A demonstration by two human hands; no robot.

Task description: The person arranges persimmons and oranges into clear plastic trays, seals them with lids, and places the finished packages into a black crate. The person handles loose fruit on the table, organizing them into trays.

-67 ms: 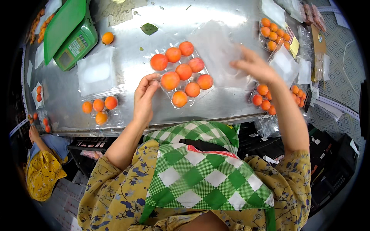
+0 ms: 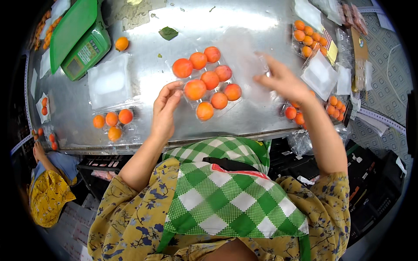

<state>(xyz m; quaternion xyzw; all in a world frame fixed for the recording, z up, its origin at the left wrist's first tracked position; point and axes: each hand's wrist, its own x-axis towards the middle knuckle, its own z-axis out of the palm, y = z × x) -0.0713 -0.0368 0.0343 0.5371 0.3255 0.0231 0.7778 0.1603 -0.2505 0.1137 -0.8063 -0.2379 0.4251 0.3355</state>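
A clear plastic clamshell tray [image 2: 185,101] lies unfolded before me, filled with several orange-red apricots [image 2: 210,81]. My left hand [image 2: 166,106] pinches the tray's left edge between thumb and fingers. On the right, the tray's cloudy see-through lid [image 2: 241,61] tilts up from the table, blurred by motion. My right hand [image 2: 281,80] is at the lid's outer edge, thumb and fingers spread apart and touching or very near it.
Left of the tray are another clamshell [image 2: 106,89] with several apricots, a loose apricot [image 2: 122,43] and a green scale [image 2: 85,54]. Filled fruit packs [image 2: 310,38] stand at the right. A leaf [image 2: 168,33] lies beyond. Another person's sleeve [image 2: 51,195] shows at far left.
My right hand has moved slightly left, its thumb and fingers now wider apart, and the lid has tipped up more. The apricot tray has shifted slightly right.
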